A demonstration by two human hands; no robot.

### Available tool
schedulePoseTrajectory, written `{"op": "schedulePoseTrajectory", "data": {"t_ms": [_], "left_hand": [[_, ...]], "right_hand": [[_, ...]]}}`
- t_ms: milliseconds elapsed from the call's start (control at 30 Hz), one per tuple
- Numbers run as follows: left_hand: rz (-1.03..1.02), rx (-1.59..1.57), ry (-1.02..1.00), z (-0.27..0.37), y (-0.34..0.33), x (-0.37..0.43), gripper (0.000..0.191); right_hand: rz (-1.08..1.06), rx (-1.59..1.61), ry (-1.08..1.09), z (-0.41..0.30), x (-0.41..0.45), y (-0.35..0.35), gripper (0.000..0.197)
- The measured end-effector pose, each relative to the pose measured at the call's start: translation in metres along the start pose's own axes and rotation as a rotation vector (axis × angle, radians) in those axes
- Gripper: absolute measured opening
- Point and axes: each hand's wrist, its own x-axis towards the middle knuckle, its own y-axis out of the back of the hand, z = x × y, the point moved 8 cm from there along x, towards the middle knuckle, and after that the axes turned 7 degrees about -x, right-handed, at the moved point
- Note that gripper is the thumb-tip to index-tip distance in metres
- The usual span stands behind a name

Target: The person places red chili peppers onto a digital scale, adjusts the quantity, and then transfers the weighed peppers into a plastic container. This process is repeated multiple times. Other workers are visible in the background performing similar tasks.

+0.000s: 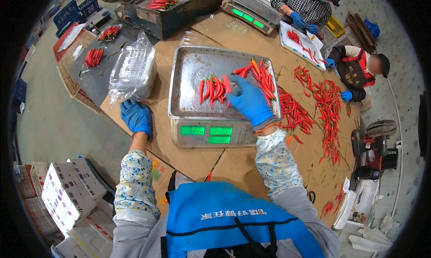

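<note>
My left hand [136, 116], in a blue glove, rests on the cardboard at the table's edge. Its curled fingers are by the near end of a clear bag of stacked plastic trays [133, 69]; whether they grip it cannot be told. My right hand [249, 98], also gloved and blurred, is over the steel pan [185, 76] of a digital scale [244, 136]. A blurred red chili [226, 83] is at its fingertips. Below lies a clear plastic tray [198, 101] with a row of red chilies [211, 89]. Loose chilies [264, 77] lie at the pan's right side.
Chili heaps [328, 113] cover the cardboard on the right. Two co-workers in blue gloves [346, 96] are beyond, one by a white foam tray [286, 44]. A second scale [252, 12] stands at the back. Filled trays [94, 57] sit back left; foam boxes [67, 194] are lower left.
</note>
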Motion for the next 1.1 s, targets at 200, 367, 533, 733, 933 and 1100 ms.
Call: {"op": "schedulePoseTrajectory", "data": {"t_ms": [200, 367, 533, 733, 933, 1100], "left_hand": [[-0.039, -0.027, 0.036, -0.003, -0.002, 0.002, 0.027], [-0.048, -0.028, 0.021, 0.000, -0.001, 0.003, 0.029], [-0.053, -0.059, 0.028, -0.001, 0.000, 0.002, 0.029], [-0.122, -0.018, 0.063, -0.006, -0.008, 0.002, 0.033], [-0.048, -0.021, 0.034, -0.003, -0.002, 0.001, 0.031], [-0.072, -0.061, 0.044, -0.003, 0.000, 0.002, 0.030]], "right_hand": [[0.034, -0.254, 0.104, -0.057, 0.012, -0.045, 0.052], [0.102, -0.335, 0.134, -0.063, 0.019, -0.042, 0.047], [0.250, -0.252, -0.069, 0.006, 0.035, 0.028, 0.032], [0.121, -0.400, -0.245, 0.059, 0.065, 0.023, 0.043], [0.048, -0.450, -0.298, 0.084, 0.070, 0.031, 0.038], [0.103, 0.027, -0.119, 0.049, 0.049, 0.052, 0.021]]}}
